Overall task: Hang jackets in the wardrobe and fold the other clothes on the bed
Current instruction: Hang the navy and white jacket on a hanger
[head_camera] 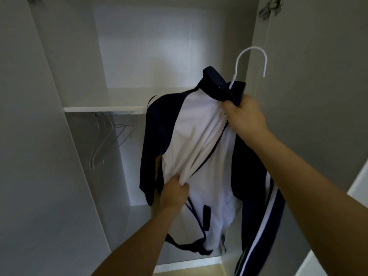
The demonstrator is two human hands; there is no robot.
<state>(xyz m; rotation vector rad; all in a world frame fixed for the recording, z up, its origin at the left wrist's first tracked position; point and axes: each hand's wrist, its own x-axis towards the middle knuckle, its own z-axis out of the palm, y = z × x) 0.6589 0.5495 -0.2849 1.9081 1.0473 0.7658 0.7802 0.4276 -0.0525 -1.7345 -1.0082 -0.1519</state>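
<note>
The navy-and-white jacket (201, 148) hangs on a white hanger (251, 62), held up in front of the open wardrobe (79, 76); the right hand (244, 114) grips it closed at the collar, the left hand (173, 193) pinches a bunch of the white front lower down. The hook is free, not yet on a rail; the rail itself is hidden under the shelf (103, 109), where spare hangers (111, 140) dangle. A blind reach could miss it; the left hand's tug could drag the jacket off one shoulder.

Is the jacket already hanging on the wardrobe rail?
No. The white hanger hook is free in the air; the right hand holds the jacket up.
</note>
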